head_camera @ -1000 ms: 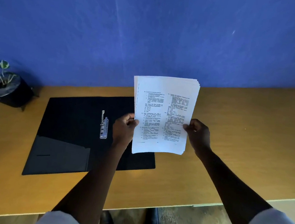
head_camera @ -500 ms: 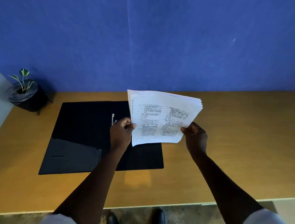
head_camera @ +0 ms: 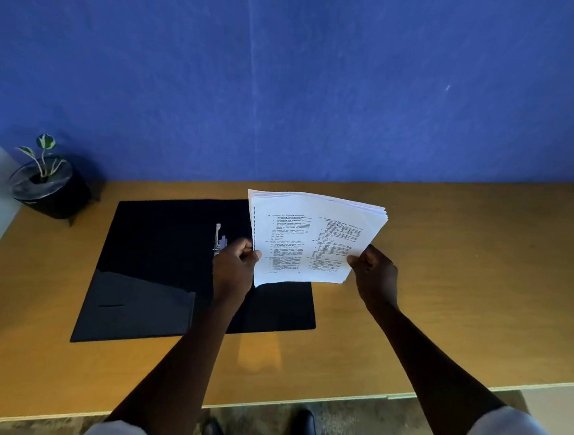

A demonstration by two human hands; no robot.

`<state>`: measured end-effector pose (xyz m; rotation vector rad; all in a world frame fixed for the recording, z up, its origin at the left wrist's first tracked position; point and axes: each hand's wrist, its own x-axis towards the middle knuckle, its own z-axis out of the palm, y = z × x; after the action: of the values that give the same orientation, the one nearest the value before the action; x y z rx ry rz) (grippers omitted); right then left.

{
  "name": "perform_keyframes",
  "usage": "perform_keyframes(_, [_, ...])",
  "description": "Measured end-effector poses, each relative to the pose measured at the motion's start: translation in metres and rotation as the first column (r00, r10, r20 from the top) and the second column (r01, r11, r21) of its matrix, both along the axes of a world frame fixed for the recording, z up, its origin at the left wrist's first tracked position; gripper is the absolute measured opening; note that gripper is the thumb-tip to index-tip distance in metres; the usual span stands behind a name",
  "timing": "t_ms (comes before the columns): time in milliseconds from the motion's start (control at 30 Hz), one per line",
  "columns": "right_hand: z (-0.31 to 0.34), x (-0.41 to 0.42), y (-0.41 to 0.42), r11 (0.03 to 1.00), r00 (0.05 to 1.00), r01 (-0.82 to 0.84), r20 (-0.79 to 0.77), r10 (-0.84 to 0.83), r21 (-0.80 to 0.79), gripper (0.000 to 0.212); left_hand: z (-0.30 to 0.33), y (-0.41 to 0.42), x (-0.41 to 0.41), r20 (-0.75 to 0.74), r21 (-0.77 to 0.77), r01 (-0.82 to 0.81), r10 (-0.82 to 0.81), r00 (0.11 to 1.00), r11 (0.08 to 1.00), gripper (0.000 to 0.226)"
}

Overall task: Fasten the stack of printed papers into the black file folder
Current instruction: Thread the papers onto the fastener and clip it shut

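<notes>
A stack of printed white papers (head_camera: 311, 240) hangs tilted in the air above the right half of the black file folder (head_camera: 158, 258). My left hand (head_camera: 235, 264) grips the stack's lower left edge, and my right hand (head_camera: 374, 272) grips its lower right corner. The folder lies open and flat on the wooden table. Its metal fastener clip (head_camera: 219, 239) stands at the spine, just left of my left hand and partly hidden by it. The papers cover part of the folder's right flap.
A small potted plant (head_camera: 46, 181) in a black pot stands at the table's back left corner. A blue wall rises behind the table (head_camera: 462, 282). The table's front edge runs below my forearms, with my shoes on the floor beneath.
The papers have tipped from nearly upright toward flat and come lower over the folder. Both hands kept their grip. The view shifted, showing more of the table's left side.
</notes>
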<state>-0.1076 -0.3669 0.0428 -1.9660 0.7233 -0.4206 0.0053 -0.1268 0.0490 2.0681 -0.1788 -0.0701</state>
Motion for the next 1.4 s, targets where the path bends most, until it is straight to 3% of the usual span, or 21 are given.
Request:
perform_keyframes(833, [0.001, -0.002, -0.001, 0.996, 0.999, -0.036, -0.041, 0.033, -0.084, 0.025, 0.006, -0.004, 0.001, 0.012, 0.140, -0.009, 0.007, 1.000, 0.990, 0.029])
perform_keyframes(967, [0.002, -0.003, -0.002, 0.996, 0.998, -0.041, -0.049, 0.037, -0.074, 0.026, 0.004, -0.004, 0.001, -0.001, 0.169, 0.007, -0.007, 1.000, 0.986, 0.020])
perform_keyframes(1167, [0.004, -0.002, -0.003, 0.997, 0.997, -0.039, -0.068, 0.035, -0.068, 0.017, 0.007, -0.003, 0.004, 0.023, 0.198, -0.011, 0.007, 1.000, 0.980, 0.031])
perform_keyframes(1400, [0.001, -0.003, -0.005, 0.997, 0.990, -0.067, -0.122, 0.069, 0.024, 0.012, 0.003, 0.007, 0.018, -0.124, 0.325, 0.097, -0.059, 0.991, 0.941, 0.012])
